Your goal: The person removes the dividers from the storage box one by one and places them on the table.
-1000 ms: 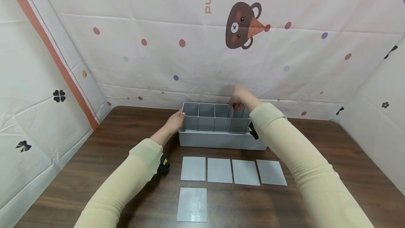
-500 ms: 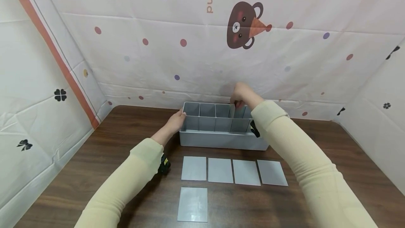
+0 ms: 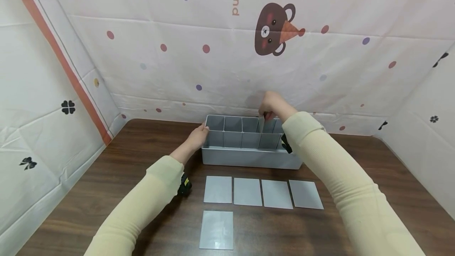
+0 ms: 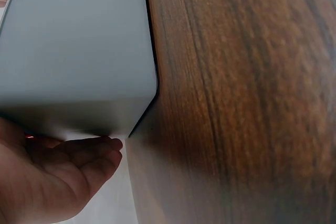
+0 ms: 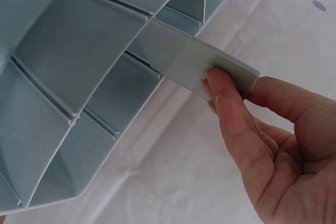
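Observation:
A grey compartment box [image 3: 251, 158] stands toward the table's back, split by a lengthwise panel and several cross dividers. At its left end, my left hand [image 3: 193, 137] holds the box; in the left wrist view its fingers [image 4: 89, 163] lie against the end wall. Over the back row, my right hand [image 3: 271, 106] pinches a thin grey divider [image 5: 181, 56] between thumb and fingers. This divider sticks up past the box's rear rim, its inner edge beside the lengthwise panel. The right forearm hides the box's right end in the head view.
Several flat grey panels lie in a row before the box, the leftmost panel [image 3: 218, 189] among them. Another panel [image 3: 216, 230] lies nearer on the brown wooden table [image 3: 284, 232]. A printed fabric backdrop [image 3: 227, 70] rises close behind the box.
My right hand has risen slightly, and the pinched divider stands a little higher above the back row. The left hand and the loose panels keep their places.

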Available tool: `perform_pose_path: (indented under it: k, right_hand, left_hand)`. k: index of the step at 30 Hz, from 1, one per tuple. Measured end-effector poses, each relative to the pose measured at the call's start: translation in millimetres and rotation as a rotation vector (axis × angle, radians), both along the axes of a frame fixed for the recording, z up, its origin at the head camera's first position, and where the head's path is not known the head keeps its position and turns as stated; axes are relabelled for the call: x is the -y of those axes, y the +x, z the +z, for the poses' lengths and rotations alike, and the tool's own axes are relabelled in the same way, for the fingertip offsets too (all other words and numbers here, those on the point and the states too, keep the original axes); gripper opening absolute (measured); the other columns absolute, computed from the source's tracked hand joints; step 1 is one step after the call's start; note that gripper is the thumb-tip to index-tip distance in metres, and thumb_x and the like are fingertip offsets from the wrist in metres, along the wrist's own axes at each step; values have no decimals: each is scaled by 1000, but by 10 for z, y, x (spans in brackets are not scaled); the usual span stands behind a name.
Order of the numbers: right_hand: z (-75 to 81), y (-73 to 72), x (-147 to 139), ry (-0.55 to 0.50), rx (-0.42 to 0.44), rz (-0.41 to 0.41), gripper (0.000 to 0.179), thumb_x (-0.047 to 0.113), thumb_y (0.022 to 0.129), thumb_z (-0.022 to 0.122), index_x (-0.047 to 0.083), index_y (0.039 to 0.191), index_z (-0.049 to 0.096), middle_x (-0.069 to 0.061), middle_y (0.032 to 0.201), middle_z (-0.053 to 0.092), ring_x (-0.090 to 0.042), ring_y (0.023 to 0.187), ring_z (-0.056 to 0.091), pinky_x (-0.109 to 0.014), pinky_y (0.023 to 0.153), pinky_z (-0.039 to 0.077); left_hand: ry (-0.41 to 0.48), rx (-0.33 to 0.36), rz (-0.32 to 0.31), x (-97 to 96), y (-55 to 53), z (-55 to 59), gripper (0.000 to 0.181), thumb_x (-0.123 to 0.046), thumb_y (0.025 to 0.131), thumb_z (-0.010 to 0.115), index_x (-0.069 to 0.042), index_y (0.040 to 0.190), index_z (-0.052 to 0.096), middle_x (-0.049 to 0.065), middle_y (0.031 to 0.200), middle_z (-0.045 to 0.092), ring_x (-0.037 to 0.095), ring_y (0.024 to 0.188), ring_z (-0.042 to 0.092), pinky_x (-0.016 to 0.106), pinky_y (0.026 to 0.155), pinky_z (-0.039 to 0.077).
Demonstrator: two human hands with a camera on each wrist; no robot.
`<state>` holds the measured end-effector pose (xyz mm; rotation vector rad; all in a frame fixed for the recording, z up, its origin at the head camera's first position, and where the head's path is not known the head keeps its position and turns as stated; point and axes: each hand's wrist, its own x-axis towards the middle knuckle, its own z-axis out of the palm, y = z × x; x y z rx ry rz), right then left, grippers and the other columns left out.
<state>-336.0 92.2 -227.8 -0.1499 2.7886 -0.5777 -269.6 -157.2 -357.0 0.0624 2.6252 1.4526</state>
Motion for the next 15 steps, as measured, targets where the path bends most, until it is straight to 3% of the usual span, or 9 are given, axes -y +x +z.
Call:
perform_pose_path:
  k: [3, 15]
  right_hand:
    - [5, -3, 4, -1, 2, -8, 20, -1, 93, 61, -14, 103, 72, -1, 50, 58, -8, 42, 57, -36, 75, 66]
    - [87, -22, 23, 1, -23, -37, 15, -2, 91, 60, -12, 92, 71, -1, 49, 56, -9, 40, 56, -24, 54, 60]
  left_hand:
    - [6, 6, -1, 1, -14, -16, 58, -23, 113, 21, 5, 162, 10, 21, 172, 10, 36, 161, 9, 49, 133, 12]
    - [-3, 19, -14, 16, 17, 36, 58, -24, 113, 22, 4, 162, 10, 21, 173, 10, 36, 161, 10, 50, 133, 13]
